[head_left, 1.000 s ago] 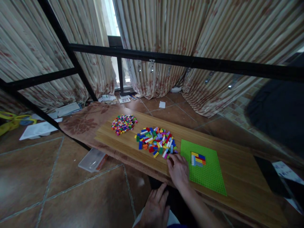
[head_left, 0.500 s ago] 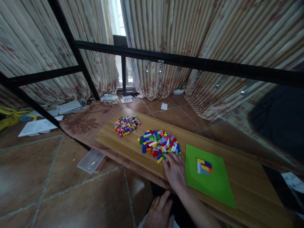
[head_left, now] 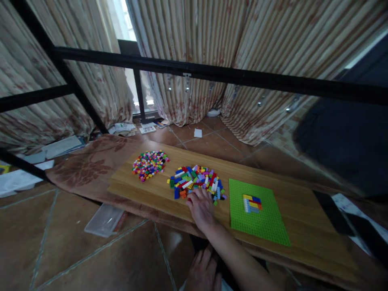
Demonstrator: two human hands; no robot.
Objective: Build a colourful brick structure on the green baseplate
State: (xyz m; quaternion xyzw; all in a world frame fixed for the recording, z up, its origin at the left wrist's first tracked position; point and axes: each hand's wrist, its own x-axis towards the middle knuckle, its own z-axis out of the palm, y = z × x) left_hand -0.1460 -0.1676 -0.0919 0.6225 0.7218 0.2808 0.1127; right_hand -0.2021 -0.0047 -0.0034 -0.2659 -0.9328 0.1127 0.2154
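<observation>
Where the right hand [head_left: 201, 208] meets the board, it lies palm down at the near edge of the pile of mixed bricks [head_left: 195, 180], fingertips touching the nearest pieces. Its fingers are bent and close together; I cannot tell whether a brick is pinched under them. The pile sits mid-board: red, blue, green, yellow, white and purple pieces, loosely scattered.

Just right of the pile lies a green baseplate [head_left: 260, 226], flat on the wooden board [head_left: 306, 218]. A small block of joined bricks [head_left: 252, 203] stands on its far half, with yellow, blue, red, white and grey rows.

Left of the main pile, apart from it, is a second heap of smaller pieces [head_left: 149, 163].

The left hand [head_left: 203, 273] is at the near edge of the view, off the board, fingers laid out flat and slightly apart on dark fabric; it holds nothing.

The board rests on a brown patterned cloth [head_left: 81, 169]. A clear plastic box [head_left: 104, 220] lies on the tiled floor, near left. A black metal bar [head_left: 212, 73] crosses the far side, striped curtains [head_left: 206, 36] behind it.
</observation>
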